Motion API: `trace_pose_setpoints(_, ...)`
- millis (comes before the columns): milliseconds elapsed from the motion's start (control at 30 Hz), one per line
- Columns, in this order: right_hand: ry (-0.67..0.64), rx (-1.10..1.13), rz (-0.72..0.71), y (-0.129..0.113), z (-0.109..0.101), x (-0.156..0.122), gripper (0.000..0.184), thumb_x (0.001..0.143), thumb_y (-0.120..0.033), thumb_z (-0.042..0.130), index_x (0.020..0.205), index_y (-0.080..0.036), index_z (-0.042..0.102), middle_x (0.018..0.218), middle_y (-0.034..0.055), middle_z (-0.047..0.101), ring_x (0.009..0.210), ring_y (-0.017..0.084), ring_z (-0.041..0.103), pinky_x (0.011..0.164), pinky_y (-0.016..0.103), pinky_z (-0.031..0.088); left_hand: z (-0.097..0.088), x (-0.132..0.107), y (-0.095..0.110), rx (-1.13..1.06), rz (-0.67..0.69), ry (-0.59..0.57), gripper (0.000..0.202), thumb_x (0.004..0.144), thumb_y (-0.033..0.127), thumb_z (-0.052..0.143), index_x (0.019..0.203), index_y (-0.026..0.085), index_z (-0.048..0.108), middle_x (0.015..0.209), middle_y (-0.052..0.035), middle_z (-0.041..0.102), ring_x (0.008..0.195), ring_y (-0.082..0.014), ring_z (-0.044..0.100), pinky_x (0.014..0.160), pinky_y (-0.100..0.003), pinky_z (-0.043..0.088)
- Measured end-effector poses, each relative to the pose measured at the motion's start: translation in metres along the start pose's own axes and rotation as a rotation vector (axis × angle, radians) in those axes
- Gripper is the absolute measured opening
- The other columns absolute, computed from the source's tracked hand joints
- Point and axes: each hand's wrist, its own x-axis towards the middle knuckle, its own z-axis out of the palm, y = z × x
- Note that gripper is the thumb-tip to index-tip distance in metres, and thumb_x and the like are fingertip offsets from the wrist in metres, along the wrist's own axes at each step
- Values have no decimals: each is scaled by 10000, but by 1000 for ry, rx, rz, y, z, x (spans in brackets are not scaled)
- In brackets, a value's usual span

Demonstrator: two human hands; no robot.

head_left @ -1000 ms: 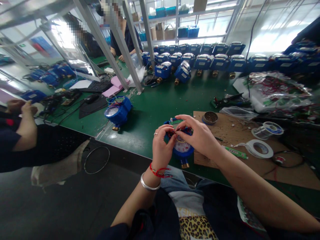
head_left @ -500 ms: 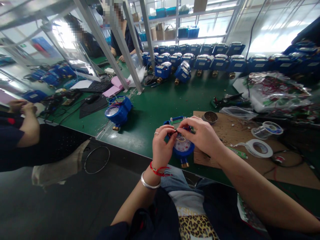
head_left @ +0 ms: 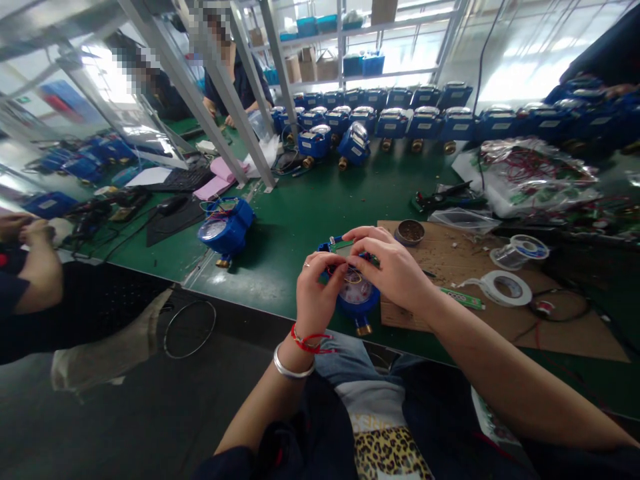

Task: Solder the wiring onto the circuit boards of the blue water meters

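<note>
A blue water meter (head_left: 358,309) with a round clear dial and a brass end sits at the table's front edge, its upper housing opened. Over it, my left hand (head_left: 318,283) pinches thumb against forefinger among thin wires (head_left: 354,276). My right hand (head_left: 395,267) meets it from the right, fingertips closed at the same wires. Exactly which wire each hand grips is hidden by the fingers. Part of a green circuit board (head_left: 343,245) shows behind the fingertips.
Right of the meter lies a cardboard sheet (head_left: 400,313) with a small round tin (head_left: 410,232), a white tape roll (head_left: 506,289) and a solder wire spool (head_left: 525,252). Another meter (head_left: 227,227) stands left. Rows of meters (head_left: 393,123) line the back. A co-worker's hands (head_left: 30,230) show at far left.
The view has shifted slightly, so the scene sits further left. My right hand's fingers have spread a little over the housing; both hands stay together at the wires.
</note>
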Motion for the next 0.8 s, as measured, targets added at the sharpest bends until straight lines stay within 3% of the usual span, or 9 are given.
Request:
trace_pose_setpoints(233,23,51,25,9,1,-4,91,908,-184,547,820,-200,558,1114,71,631,1069,188,562,981,383,429,3,2,-4,9,-31,-43,51,885,233,591,882,222,641,907,-18,648,921,-187,561,928,-360,407)
trace_pose_setpoints(467,37,97,81,21,-5,-4,92,921,-262,535,867,-208,586,1143,60,641,1087,179,577,994,377,435,6,3,-1,-15,-94,-15,70,866,251,602,809,212,617,847,-7,624,864,-181,561,931,-366,412)
trace_pose_setpoints(567,202,-17,206,57,-17,-6,161,899,-329,550,980,-202,607,1210,83,621,1148,205,557,1008,394,424,7,2,-1,-49,-130,12,78,869,251,584,809,213,616,835,-1,620,842,-173,572,929,-364,424)
trace_pose_setpoints(633,277,-200,410,93,-25,-12,363,838,-360,605,1136,-153,591,1265,143,585,1207,262,520,1030,430,399,7,1,-1,-67,-146,19,82,872,254,577,813,213,617,826,0,618,824,-168,576,933,-369,431)
trace_pose_setpoints(733,155,-411,756,146,-30,-25,827,744,-436,683,1404,-29,395,1412,268,432,1333,374,390,1089,506,313,8,0,-3,-85,-160,25,84,873,254,575,815,211,618,818,-1,616,801,-165,575,943,-385,438)
trace_pose_setpoints(800,46,-466,842,169,-28,-33,1009,702,-475,707,1485,-25,257,1468,285,349,1370,405,325,1097,532,286,8,-1,-3,-92,-166,28,85,873,257,575,816,211,618,819,-2,615,797,-164,575,948,-393,442)
